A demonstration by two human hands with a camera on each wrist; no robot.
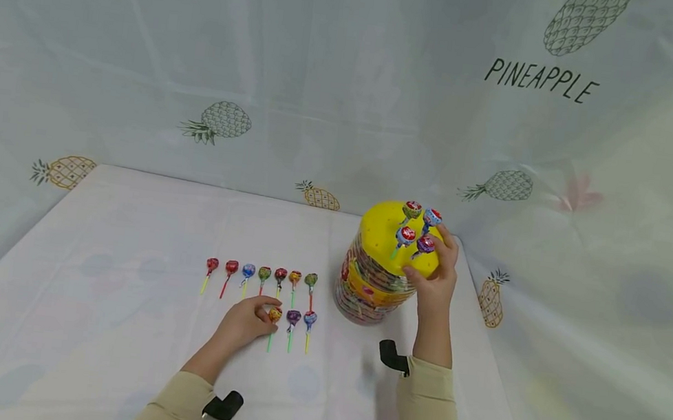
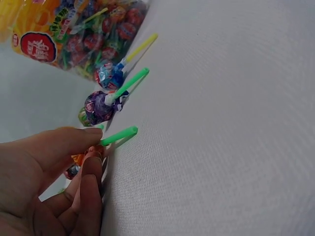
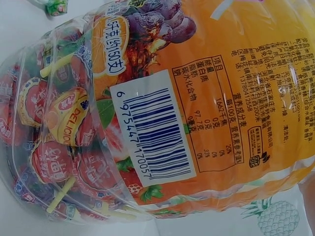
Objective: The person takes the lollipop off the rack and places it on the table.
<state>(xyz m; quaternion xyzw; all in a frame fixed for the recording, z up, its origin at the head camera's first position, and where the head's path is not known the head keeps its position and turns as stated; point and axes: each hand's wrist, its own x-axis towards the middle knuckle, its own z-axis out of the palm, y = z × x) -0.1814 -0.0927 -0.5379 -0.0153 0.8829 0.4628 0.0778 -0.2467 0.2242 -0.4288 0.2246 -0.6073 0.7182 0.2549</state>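
My left hand (image 1: 248, 325) pinches an orange-wrapped lollipop (image 1: 275, 314) lying on the table; its green stick (image 2: 120, 135) pokes out past the thumb in the left wrist view. Beside it lie a purple lollipop (image 1: 294, 317) and a blue one (image 1: 309, 318). A big candy jar (image 1: 359, 289) stands to the right, and its yellow lid (image 1: 380, 232) bears several upright lollipops. My right hand (image 1: 438, 273) is at the lid's right side, thumb and fingers spread apart, close to a purple lollipop (image 1: 424, 245) and a blue one (image 1: 432, 217). Whether its fingertips touch them is unclear.
Behind the left hand, a row of lollipops with a red one (image 1: 212, 264) at its left end lies on the white table (image 1: 115, 295). Pineapple-printed sheeting (image 1: 338, 85) hangs behind the table. The jar's barcode label (image 2: 38, 47) side differs between the wrist views.
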